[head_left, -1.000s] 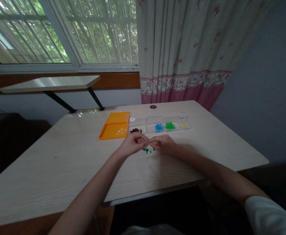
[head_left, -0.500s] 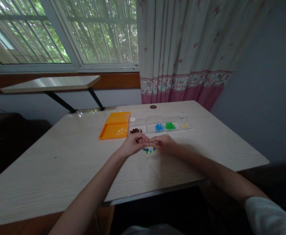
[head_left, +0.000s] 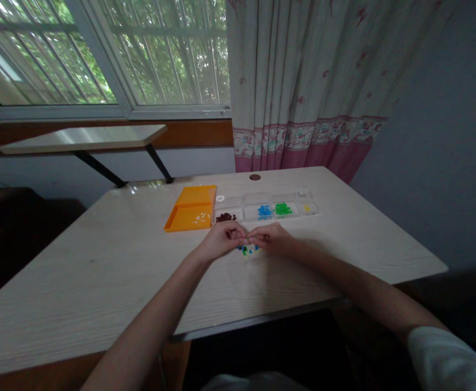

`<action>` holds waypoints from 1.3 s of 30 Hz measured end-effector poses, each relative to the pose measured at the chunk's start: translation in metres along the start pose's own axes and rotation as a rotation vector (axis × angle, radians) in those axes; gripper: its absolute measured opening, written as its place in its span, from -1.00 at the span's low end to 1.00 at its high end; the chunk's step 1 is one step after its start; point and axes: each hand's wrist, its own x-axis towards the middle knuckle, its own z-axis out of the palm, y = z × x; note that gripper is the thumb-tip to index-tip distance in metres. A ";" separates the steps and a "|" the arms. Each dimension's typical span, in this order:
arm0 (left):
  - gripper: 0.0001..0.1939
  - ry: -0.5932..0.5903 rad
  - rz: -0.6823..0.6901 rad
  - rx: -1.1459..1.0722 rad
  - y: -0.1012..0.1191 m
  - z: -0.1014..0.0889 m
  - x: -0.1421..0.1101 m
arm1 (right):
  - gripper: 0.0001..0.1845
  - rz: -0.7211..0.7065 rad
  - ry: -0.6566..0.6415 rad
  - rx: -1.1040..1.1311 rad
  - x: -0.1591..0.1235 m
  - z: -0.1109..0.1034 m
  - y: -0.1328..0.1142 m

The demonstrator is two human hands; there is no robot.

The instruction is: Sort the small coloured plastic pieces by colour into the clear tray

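My left hand (head_left: 223, 238) and my right hand (head_left: 273, 239) meet fingertip to fingertip above the table. Both are closed in a pinch, and a speck of green shows where they meet, a small green piece (head_left: 248, 237) whose exact kind I cannot make out. Just below the fingertips lie small coloured pieces (head_left: 245, 251), green, blue, dark and yellow, partly covered by the hands. Whether these are joined together is too small to tell.
Beyond the hands stand open clear boxes holding dark brown pieces (head_left: 226, 217), blue pieces (head_left: 264, 211), green pieces (head_left: 283, 208) and yellow pieces (head_left: 306, 208). An open orange case (head_left: 181, 218) with white pieces (head_left: 201, 218) is at left. A raised shelf (head_left: 87, 137) stands behind.
Both hands stay pinched together in nearly the same place, with only slight finger movement. The boxes and the orange case have not moved.
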 end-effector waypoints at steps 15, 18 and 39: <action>-0.79 -0.270 0.000 0.169 -0.012 -0.029 -0.002 | -0.70 0.175 0.440 0.101 0.006 -0.027 0.013; -0.80 -0.270 -0.007 0.177 -0.014 -0.029 -0.003 | -0.72 0.158 0.473 0.098 0.005 -0.030 0.014; -0.77 -0.349 -0.029 0.245 -0.008 -0.026 -0.005 | -0.70 0.450 0.059 -0.665 -0.007 -0.089 0.061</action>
